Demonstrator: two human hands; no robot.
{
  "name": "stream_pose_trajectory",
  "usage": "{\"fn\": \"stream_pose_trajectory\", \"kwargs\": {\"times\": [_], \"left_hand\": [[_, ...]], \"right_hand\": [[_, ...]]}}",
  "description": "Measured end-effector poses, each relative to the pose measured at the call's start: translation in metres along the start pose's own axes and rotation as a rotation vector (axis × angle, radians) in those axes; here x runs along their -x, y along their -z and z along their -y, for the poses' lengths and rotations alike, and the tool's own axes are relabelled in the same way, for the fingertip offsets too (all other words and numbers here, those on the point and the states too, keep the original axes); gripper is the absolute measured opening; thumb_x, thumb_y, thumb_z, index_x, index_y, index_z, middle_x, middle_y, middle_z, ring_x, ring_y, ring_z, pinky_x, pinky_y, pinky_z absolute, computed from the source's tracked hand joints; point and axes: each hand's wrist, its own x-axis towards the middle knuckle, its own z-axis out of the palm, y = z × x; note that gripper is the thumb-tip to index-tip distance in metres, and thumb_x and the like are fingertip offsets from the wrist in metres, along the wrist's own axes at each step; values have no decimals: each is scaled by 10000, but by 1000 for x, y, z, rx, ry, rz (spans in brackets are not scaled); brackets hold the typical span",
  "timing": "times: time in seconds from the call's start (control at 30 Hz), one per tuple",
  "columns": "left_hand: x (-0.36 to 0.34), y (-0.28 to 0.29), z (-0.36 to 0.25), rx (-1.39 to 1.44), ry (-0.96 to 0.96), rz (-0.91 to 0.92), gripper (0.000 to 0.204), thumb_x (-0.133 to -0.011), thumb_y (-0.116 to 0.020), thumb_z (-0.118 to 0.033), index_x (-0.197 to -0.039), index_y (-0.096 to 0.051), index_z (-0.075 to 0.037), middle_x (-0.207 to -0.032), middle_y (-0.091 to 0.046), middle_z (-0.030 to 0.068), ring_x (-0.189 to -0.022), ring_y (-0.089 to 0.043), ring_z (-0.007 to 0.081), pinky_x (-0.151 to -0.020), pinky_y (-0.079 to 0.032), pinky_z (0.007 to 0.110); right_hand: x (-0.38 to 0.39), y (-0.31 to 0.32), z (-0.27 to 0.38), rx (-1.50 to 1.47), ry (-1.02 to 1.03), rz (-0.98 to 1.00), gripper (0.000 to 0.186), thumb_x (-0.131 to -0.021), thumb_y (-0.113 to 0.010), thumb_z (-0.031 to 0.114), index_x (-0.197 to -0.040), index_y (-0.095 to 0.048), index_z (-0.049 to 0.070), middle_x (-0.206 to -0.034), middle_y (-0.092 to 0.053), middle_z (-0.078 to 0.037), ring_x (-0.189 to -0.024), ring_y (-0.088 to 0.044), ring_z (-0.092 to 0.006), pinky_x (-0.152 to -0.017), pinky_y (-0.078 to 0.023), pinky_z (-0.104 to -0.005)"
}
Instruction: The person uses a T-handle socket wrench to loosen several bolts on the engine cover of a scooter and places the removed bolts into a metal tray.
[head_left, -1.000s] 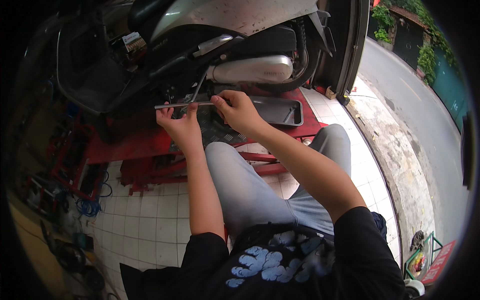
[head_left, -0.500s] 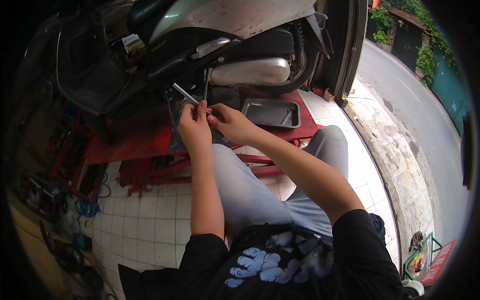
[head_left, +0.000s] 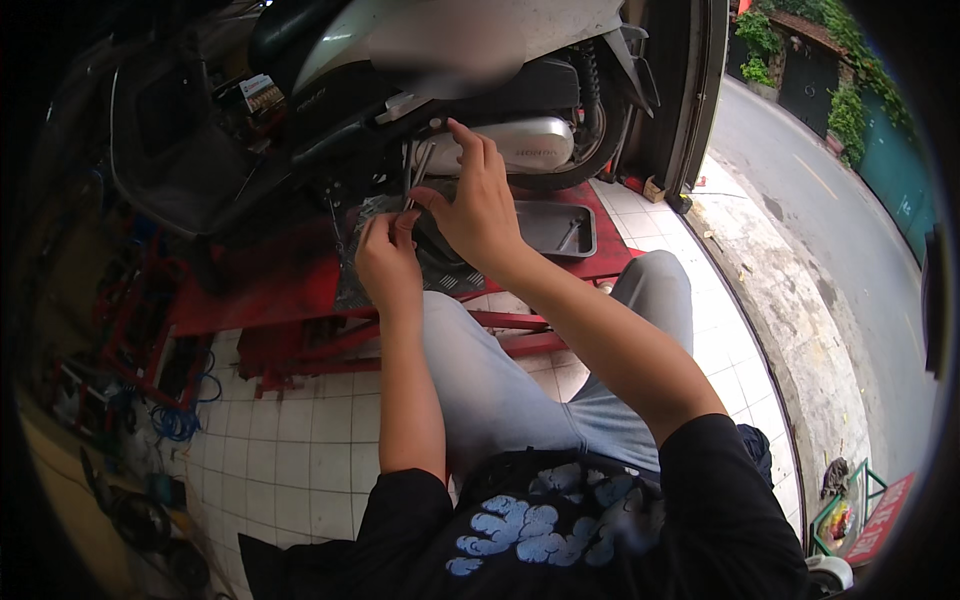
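Note:
My left hand (head_left: 390, 252) is closed around the lower end of a slim metal rod (head_left: 425, 163), pinched between thumb and fingers. The rod points up towards the scooter, and its lower end is hidden in the grip. Just right of it, my right hand (head_left: 478, 205) is raised with its fingers stretched up and the thumb apart. The thumb tip comes close to the rod; whether it touches, I cannot tell. Beyond both hands stands a motor scooter (head_left: 540, 85), its silver side cover (head_left: 535, 143) partly behind my right fingers.
The scooter stands on a red lift platform (head_left: 270, 280). A grey metal tray (head_left: 592, 232) with a small tool (head_left: 571, 235) in it lies right of my right hand. Blue hose (head_left: 175, 420) is coiled on the tiled floor at left. A street (head_left: 800, 180) runs along the right.
The rod has swung from pointing up-left to nearly upright, leaning slightly right. My right hand has come off it, risen and opened. The left hand stays in nearly the same place.

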Motion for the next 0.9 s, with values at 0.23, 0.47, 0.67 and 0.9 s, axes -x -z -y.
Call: {"fn": "stream_pose_trajectory", "kwargs": {"times": [0.23, 0.47, 0.67, 0.9], "left_hand": [[-1, -11, 0, -19, 168, -6, 533, -1078, -433, -443, -1021, -664, 34, -780, -677, 220, -737, -683, 381, -662, -505, 448], [-4, -4, 11, -223, 11, 119, 613, -1087, -387, -454, -801, -656, 16, -715, -673, 190, -696, -664, 363, -628, -482, 426], [-17, -10, 48, 202, 95, -38, 519, -1088, -444, -388, -749, -558, -12, -630, -593, 41, -621, -558, 138, -612, -439, 318], [-70, -86, 72, -151, -83, -16, 281, -976, -654, -292, -1065, -686, -28, -808, -730, 95, -780, -712, 222, -696, -527, 360]], "right_hand": [[35, -15, -18, -565, -578, 739, 584, -1066, -477, 468, -1405, -485, -8, -1102, -661, -112, -914, -584, -145, -774, -494, -313], [32, 5, -23, -328, -326, 561, 391, -1056, -545, 381, -1137, -651, 14, -749, -621, -66, -668, -507, -124, -646, -443, -294], [58, 39, -53, -413, -463, 26, 408, -1070, -527, 355, -878, -598, 2, -632, -470, -19, -600, -402, -104, -548, -364, -299], [107, 86, -118, -778, -889, -160, 412, -1103, -443, 346, -767, -463, 108, -696, -367, 80, -623, -282, -37, -551, -220, -247]]}}
